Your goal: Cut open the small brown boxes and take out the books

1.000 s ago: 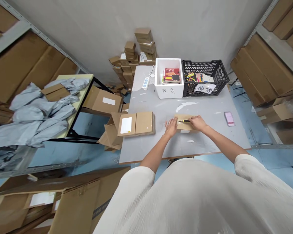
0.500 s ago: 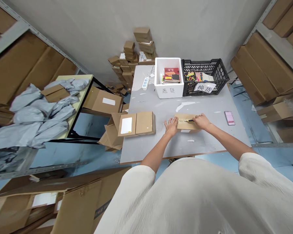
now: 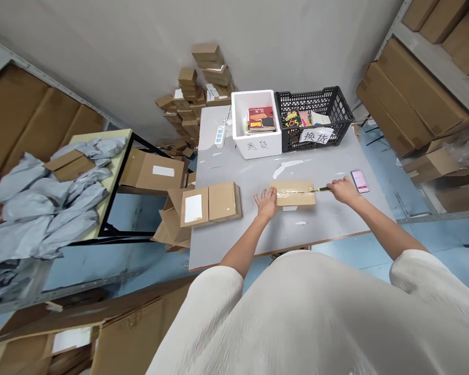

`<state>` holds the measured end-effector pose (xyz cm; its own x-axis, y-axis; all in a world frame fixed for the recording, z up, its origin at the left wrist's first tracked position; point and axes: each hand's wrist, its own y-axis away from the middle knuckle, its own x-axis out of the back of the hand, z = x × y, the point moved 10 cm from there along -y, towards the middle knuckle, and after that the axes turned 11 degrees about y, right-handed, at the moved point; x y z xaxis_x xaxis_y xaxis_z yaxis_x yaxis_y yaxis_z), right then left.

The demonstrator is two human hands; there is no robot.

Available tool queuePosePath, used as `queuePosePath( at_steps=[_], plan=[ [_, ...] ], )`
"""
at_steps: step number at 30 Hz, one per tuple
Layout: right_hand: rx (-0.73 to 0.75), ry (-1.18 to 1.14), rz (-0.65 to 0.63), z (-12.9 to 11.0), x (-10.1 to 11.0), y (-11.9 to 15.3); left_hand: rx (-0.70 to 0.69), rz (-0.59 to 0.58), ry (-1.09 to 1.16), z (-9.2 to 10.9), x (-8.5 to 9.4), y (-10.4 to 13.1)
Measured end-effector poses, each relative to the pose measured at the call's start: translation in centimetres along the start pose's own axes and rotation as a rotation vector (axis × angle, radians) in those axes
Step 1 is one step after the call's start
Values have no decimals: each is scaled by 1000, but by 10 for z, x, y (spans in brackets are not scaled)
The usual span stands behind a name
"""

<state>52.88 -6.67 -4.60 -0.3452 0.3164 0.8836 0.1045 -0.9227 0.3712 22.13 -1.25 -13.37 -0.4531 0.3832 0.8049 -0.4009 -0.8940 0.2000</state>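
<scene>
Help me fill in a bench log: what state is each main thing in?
Small box: flaps down, tape across top
Cutter: gripped in right hand
Phone: screen lit
White bin: open, holding books
Black crate: open, partly filled
Power strip: on or off unclear

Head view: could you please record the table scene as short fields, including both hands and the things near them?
Left hand: fingers spread, touching the left end of the small box
Right hand: closed around a yellow-and-black cutter, its tip at the small box's right end
Small box: shiny tape along top, white label on near side
Left on table: brown boxes
Back of table: white bin with books, beside black crate
Beyond right hand: phone, screen lit
</scene>
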Motion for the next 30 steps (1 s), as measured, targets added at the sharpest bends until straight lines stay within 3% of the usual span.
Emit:
queuePosePath(
  at_steps=[3,5,9,13,21,30],
  plan=[
    [-17,-60,-9,6,-9,6,-11,4,-40,11,0,-1],
    [-20,-104,-4,7,-13,8,-94,-9,-53,31,-4,-3],
    [-23,-162,4,10,-21,9,-331,-137,-34,90,-32,-8],
    [-16,-210,7,13,-29,7,-378,-218,-93,122,-55,-18],
    [-35,-342,-30,19,-51,0,-267,-250,-158,121,-65,-39],
    [-39,-590,-79,21,-78,-8,-300,-209,-214,121,-68,-39]
  ],
)
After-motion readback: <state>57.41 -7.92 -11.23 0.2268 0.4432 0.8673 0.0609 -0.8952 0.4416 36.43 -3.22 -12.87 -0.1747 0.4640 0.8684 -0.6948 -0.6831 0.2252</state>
